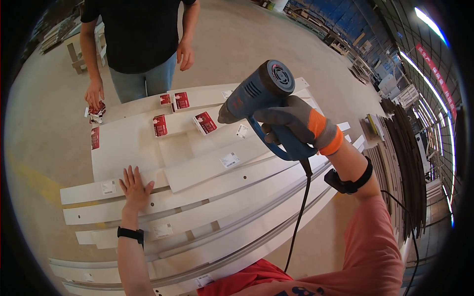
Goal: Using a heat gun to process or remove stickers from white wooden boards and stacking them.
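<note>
My right hand (pixel 301 121), in a grey and orange work glove, is wrapped round the handle of a blue heat gun (pixel 254 92). The gun is held above the white boards, its dark nozzle pointing down and left toward a board with a red label (pixel 205 123). A black cord hangs from the base of its handle. My left hand (pixel 135 191) is bare and lies flat with fingers spread on a white board (pixel 79 193), beside a small white paper label (pixel 108 187). Several long white boards lie side by side and overlapping beneath both hands.
Across the boards stands a person in a black shirt (pixel 140 39), one hand at a crumpled red and white bundle (pixel 97 113). Stacks of dark strips (pixel 402 163) rise at the right. The power cord (pixel 297 222) runs down past the boards' near edge.
</note>
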Available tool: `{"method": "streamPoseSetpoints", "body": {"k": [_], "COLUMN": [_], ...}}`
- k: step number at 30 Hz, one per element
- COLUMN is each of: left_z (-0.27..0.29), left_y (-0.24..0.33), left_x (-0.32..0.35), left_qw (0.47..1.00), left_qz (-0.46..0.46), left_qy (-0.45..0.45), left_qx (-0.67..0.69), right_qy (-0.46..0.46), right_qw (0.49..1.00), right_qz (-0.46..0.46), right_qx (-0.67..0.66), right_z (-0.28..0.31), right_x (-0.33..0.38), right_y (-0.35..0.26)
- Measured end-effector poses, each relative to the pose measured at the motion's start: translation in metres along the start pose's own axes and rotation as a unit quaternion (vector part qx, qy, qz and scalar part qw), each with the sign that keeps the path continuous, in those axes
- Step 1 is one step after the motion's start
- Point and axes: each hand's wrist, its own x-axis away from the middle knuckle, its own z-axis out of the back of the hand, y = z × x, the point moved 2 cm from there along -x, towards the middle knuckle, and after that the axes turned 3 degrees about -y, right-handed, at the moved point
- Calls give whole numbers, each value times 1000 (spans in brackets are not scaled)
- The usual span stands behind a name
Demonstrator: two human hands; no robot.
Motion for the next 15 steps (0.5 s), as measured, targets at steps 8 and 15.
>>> {"method": "streamPoseSetpoints", "body": {"k": [8,15], "left_z": [-4,-3], "left_y": [-2,-3], "left_x": [-3,-2], "left_qw": [1000,1000], "left_qz": [-7,0], "left_qy": [1,-1], "left_qx": [1,3], "right_qy": [-15,53], "right_qw": [999,998], "right_qz": [-12,-19], "right_qx": [-36,31], "right_z": [-14,-8], "right_x": [-2,-3], "right_y": [1,-8]}}
